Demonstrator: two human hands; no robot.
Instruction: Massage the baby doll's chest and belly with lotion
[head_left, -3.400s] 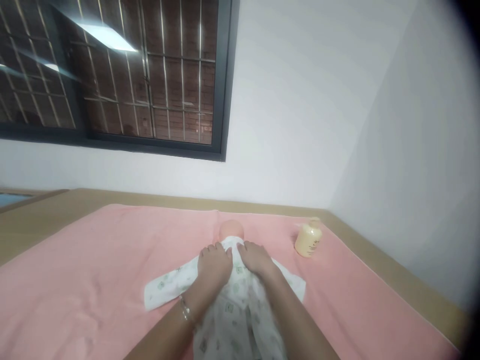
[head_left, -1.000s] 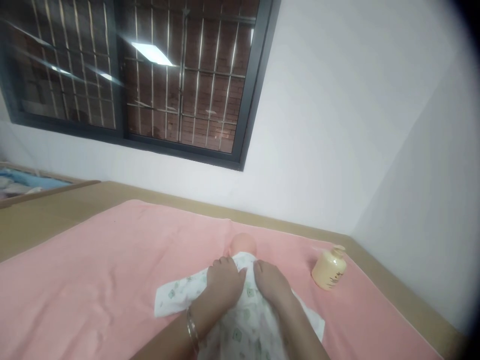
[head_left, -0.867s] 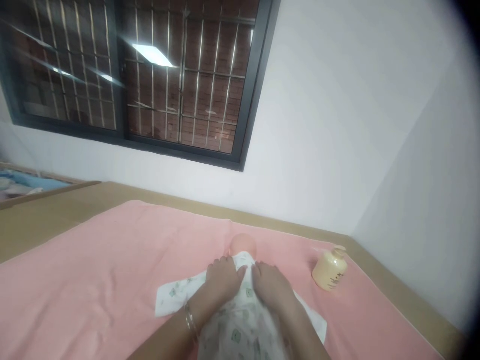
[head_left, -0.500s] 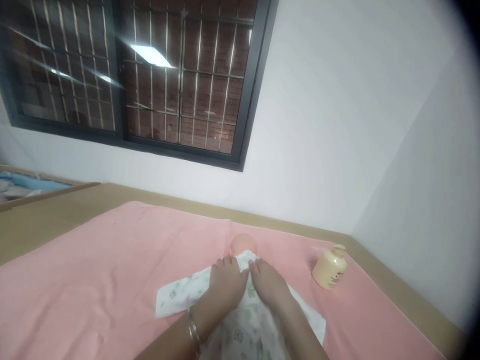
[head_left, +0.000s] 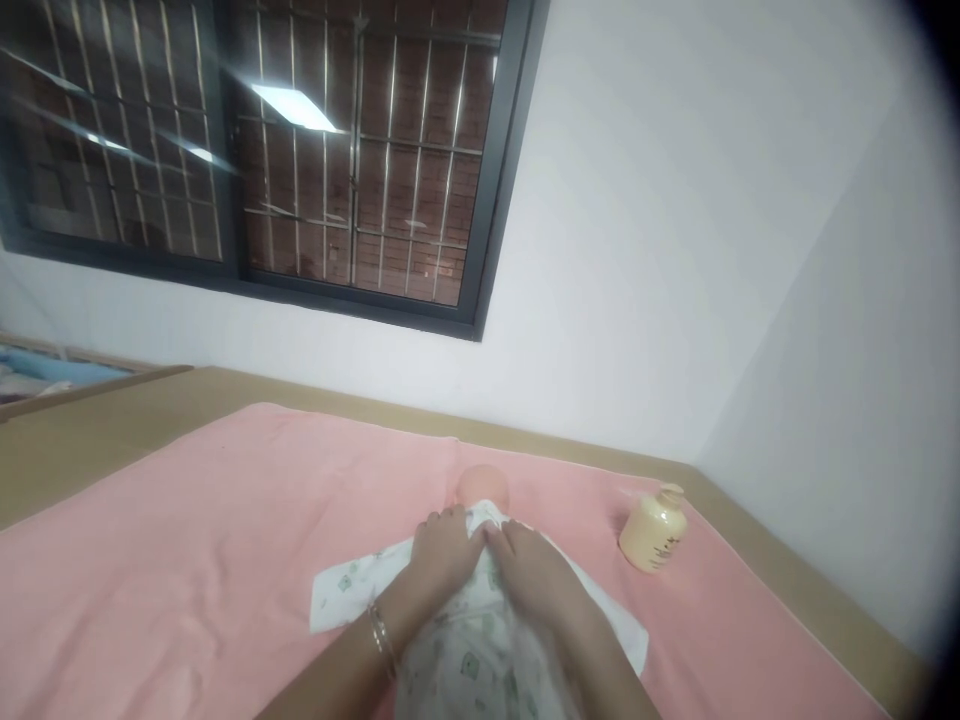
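Observation:
A baby doll lies on a pink sheet, its bald rounded head pointing away from me. It wears a white garment with a green print, the sleeves spread to both sides. My left hand is wrapped over the doll's left-side shoulder, and a bracelet sits on that wrist. Over the other shoulder curls my right hand. Both thumbs meet at the middle of the garment, just below the head. The fingertips are partly hidden.
A yellow pump bottle stands on the sheet to the right. A wooden border runs around the sheet, against the white wall. Above is a dark-framed window with bars. Blue cloth shows at the far left.
The thumbs have come together over the garment, closing the small gap between them. The whole view has shifted slightly, with the bottle and window now a little further left.

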